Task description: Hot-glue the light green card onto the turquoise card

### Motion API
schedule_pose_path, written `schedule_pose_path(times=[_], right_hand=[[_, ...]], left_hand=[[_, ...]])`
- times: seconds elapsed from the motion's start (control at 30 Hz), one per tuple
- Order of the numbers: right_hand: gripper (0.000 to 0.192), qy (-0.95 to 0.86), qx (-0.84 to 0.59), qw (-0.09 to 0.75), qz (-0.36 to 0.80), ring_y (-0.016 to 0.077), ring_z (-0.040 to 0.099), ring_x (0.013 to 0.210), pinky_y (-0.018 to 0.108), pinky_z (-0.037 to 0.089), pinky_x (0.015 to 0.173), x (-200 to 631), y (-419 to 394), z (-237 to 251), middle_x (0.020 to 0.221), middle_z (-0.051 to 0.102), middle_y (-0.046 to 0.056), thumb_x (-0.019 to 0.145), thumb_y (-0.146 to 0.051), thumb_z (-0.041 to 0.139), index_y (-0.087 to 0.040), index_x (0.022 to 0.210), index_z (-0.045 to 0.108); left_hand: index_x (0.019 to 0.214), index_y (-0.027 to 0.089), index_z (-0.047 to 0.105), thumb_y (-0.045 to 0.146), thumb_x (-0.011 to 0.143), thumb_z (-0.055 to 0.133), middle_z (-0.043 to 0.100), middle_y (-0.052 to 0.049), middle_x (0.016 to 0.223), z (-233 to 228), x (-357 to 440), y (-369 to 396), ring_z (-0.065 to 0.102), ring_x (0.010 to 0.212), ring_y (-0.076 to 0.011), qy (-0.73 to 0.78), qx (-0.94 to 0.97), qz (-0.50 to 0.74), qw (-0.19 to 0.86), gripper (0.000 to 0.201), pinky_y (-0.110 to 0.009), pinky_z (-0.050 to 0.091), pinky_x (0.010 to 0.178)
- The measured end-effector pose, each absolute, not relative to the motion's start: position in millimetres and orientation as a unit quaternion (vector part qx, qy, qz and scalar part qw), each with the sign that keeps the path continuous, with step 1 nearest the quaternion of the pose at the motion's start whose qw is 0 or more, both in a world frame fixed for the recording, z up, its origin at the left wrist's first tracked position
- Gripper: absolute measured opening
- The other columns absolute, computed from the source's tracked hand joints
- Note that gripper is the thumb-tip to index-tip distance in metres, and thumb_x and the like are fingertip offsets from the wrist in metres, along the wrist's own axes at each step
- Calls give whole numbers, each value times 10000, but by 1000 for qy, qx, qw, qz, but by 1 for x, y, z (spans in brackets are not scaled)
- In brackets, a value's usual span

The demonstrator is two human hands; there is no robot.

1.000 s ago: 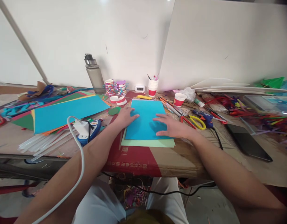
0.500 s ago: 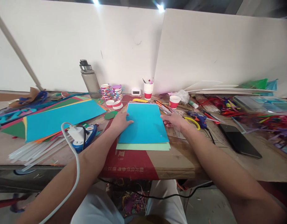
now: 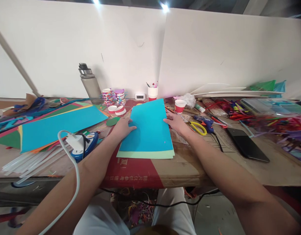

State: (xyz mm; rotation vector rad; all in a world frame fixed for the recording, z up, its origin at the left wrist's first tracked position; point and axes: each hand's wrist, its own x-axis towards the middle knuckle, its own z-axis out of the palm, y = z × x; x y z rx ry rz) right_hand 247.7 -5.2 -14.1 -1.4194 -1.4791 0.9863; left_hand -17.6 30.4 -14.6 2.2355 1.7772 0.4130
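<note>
Near edge of the cardboard table top [image 3: 189, 169] in front of me is bare: open approach from my side to the blue sheet [image 3: 148, 129]. My left hand [image 3: 122, 125] and right hand [image 3: 176, 122] sit at its two side edges. Left flank tight: green paper disc [image 3: 113, 121] and the red-white tape rolls [image 3: 117, 109] just beyond my left hand, glue gun [image 3: 85, 143] with its white cable [image 3: 72, 169] further left. Right flank tight: yellow scissors [image 3: 198, 127] and a second glue gun [image 3: 204, 120] just beside my right hand, phone [image 3: 247, 144] further out. Far side blocked by the pen cup [image 3: 152, 92], red cup [image 3: 180, 105], clock [image 3: 140, 96].
</note>
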Motion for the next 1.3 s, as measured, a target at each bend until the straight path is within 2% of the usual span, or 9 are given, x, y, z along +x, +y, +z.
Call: schedule_pose_path(times=[0.17, 0.27, 0.4, 0.5, 0.57, 0.8, 0.97, 1.1, 1.3], right_hand=[[390, -667, -647, 337, 150, 231, 581, 1001, 382, 441, 902, 249, 1, -19, 1078, 631, 122, 756, -208, 646, -119, 1130, 577], [546, -705, -630, 320, 60, 262, 500, 1118, 406, 382, 977, 251, -5, -12, 1201, 550, 156, 727, -261, 703, -119, 1223, 526], [503, -827, -479, 239, 173, 210, 523, 1034, 347, 430, 903, 251, -28, 4, 1174, 544, 80, 745, -442, 686, -215, 1174, 555], [645, -881, -405, 142, 199, 240, 465, 1103, 370, 407, 929, 249, -46, 7, 1172, 499, 68, 635, -539, 747, -244, 1174, 552], [639, -889, -402, 110, 192, 248, 452, 1102, 377, 406, 925, 247, -50, 4, 1150, 481, 68, 626, -517, 762, -244, 1166, 555], [377, -892, -406, 94, 176, 236, 506, 1025, 357, 404, 906, 252, -39, -1, 1047, 563, 78, 728, -379, 719, -184, 1040, 635], [190, -894, -387, 126, 189, 194, 561, 922, 306, 418, 837, 253, -38, 4, 952, 636, 67, 837, -325, 601, -181, 924, 689], [188, -881, -402, 146, 203, 175, 578, 834, 285, 424, 770, 253, -37, 4, 883, 660, 46, 836, -340, 597, -188, 842, 707], [262, -872, -415, 113, 233, 196, 572, 909, 298, 422, 817, 253, -36, 6, 953, 655, 51, 714, -353, 724, -188, 917, 706]], left_hand=[[1139, 159, 616, 402, 765, 637, 519, -134, 1248, -14, -15, 25, 450, 1201, -309, 574, 795, 188, 50, 446, -416, 375, 1018], [1130, 200, 628, 443, 788, 621, 496, -83, 1308, -12, -9, 18, 415, 1252, -260, 448, 865, 221, 49, 420, -378, 298, 1087], [1189, 241, 604, 580, 794, 567, 518, -52, 1323, -12, -4, 10, 467, 1216, -223, 346, 919, 123, 144, 521, -342, 333, 1056], [1255, 228, 563, 622, 765, 574, 470, -76, 1381, -15, -4, 9, 426, 1259, -254, 353, 921, 93, 136, 629, -376, 307, 1067], [1279, 216, 543, 629, 772, 560, 455, -87, 1397, -18, -5, 11, 409, 1274, -261, 364, 919, 95, 121, 654, -381, 301, 1068], [1188, 207, 604, 596, 773, 576, 528, -87, 1310, -16, -4, 11, 433, 1235, -257, 366, 911, 147, 120, 570, -376, 324, 1045], [1067, 206, 655, 610, 809, 517, 619, -66, 1157, -1, -1, 2, 523, 1116, -231, 318, 914, 136, 210, 499, -349, 380, 980], [1018, 196, 664, 581, 813, 538, 633, -61, 1149, 8, -3, -1, 550, 1078, -212, 302, 912, 117, 252, 455, -324, 390, 954], [1059, 249, 658, 578, 717, 660, 522, -55, 1308, 9, -6, -4, 432, 1232, -247, 264, 933, 56, 238, 475, -354, 287, 1051]])
